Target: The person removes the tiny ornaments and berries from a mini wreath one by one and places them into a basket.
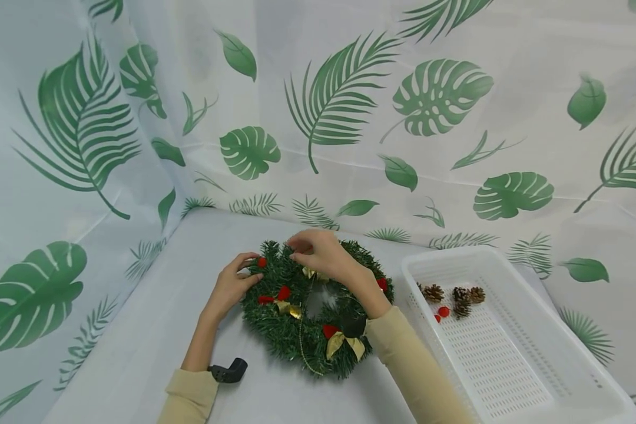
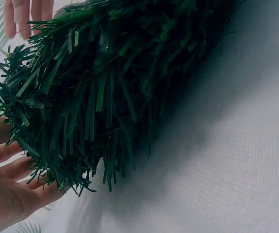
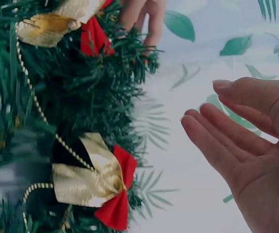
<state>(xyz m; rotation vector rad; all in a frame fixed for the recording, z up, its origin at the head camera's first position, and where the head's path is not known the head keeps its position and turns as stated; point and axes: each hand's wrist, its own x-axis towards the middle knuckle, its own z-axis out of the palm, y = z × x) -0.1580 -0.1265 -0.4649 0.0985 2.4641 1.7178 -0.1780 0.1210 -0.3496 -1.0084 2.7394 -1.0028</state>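
A green tinsel wreath [image 1: 275, 335] lies on the white surface, dressed with red and gold bows [image 1: 344, 344] and a gold bead string [image 3: 37, 109]. My left hand [image 1: 232, 288] grips its outer left edge, thumb and fingers curved around the greenery beside a red pom-pom [image 1: 262, 262]. In the left wrist view, the left hand [image 2: 8, 182] has fingertips partly hidden by green strands [image 2: 95, 97]. Above the wreath's far side is my right hand [image 1: 320, 253]. The right wrist view shows the right hand [image 3: 255, 141] apart from the greenery, thumb and fingers separated, nothing between them.
To the right stands a white perforated basket [image 1: 500, 365], holding several pine cones [image 1: 461, 303] and small red pom-poms [image 1: 443, 311]. Leaf-printed white sheeting [image 1: 344, 176] rises behind and to the left. A black wrist device [image 1: 230, 371] sits on the left wrist.
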